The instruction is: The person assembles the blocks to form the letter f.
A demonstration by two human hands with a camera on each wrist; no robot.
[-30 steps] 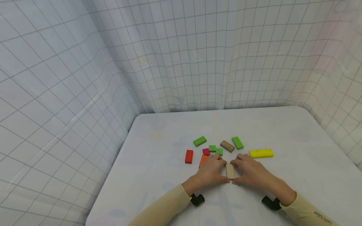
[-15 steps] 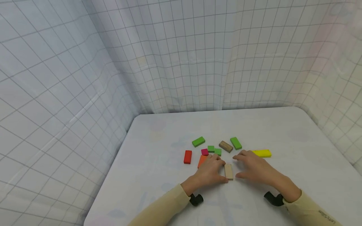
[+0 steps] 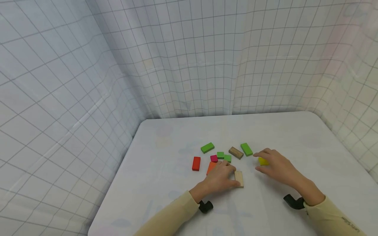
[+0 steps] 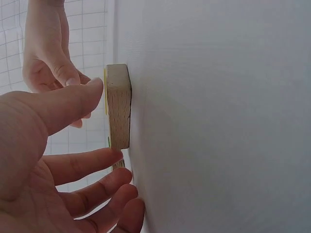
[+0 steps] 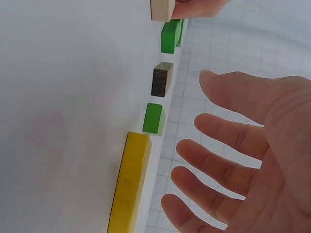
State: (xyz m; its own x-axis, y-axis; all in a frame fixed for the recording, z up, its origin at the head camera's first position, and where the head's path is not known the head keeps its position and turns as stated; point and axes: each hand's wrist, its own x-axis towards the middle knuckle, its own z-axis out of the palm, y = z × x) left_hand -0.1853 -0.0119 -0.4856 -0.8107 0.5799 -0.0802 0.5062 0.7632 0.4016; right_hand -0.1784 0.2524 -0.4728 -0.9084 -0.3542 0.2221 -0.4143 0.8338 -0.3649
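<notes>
A plain pale wooden block (image 3: pixel 239 179) lies flat on the table. My left hand (image 3: pixel 219 178) stays at its left side; in the left wrist view the thumb (image 4: pixel 90 94) overlaps the block's upper edge at the near end, and the index fingertip sits right at the far end. The fingers are loosely bent. My right hand (image 3: pixel 277 165) hovers over the long yellow block (image 3: pixel 263 161), partly hiding it, fingers spread and nothing between them. In the right wrist view the yellow block lies beyond the fingertips.
Behind the hands lie a brown wood-grain block (image 3: pixel 236 152), a green block (image 3: pixel 246 149), another green block (image 3: pixel 207 147), small green cubes (image 3: pixel 220 155), and a crimson cube (image 3: pixel 214 158). A red block (image 3: pixel 196 163) lies left; an orange block (image 3: pixel 211 167) is partly hidden by my left hand.
My right hand has left the pale block's right side and moved right, over the yellow block. My left hand stays at the pale block, its thumb shifted slightly over the near end.
</notes>
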